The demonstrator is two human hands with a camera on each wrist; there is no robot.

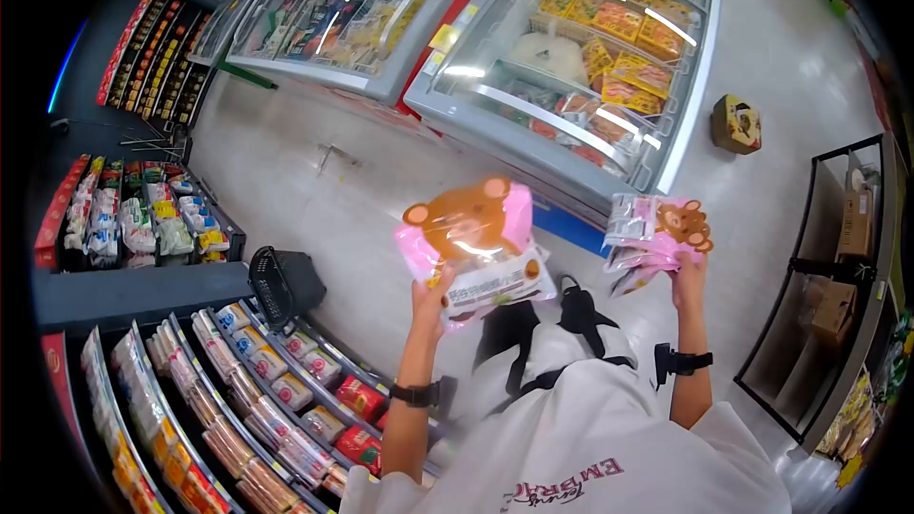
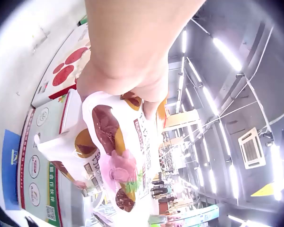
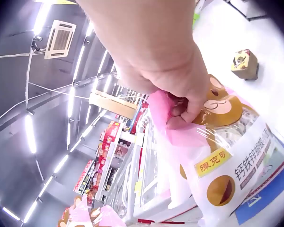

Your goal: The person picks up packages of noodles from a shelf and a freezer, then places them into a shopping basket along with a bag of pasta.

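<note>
In the head view my left hand grips the edge of a pink-and-white food packet with a brown bear face on its front. The left wrist view shows white packaging with brown and yellow pictures below that hand. Off to the right, my right hand pinches the edge of pink bear packets, bunched one over another. From the right wrist, thumb and fingers close on the pink edge of a bear packet with a yellow label. Both hands are raised in front of the body, apart from each other.
Glass-topped freezers with packaged food stand ahead. A black basket is at the left, beside shelves of packets. A yellow box sits on the floor to the right, near a dark rack with cartons.
</note>
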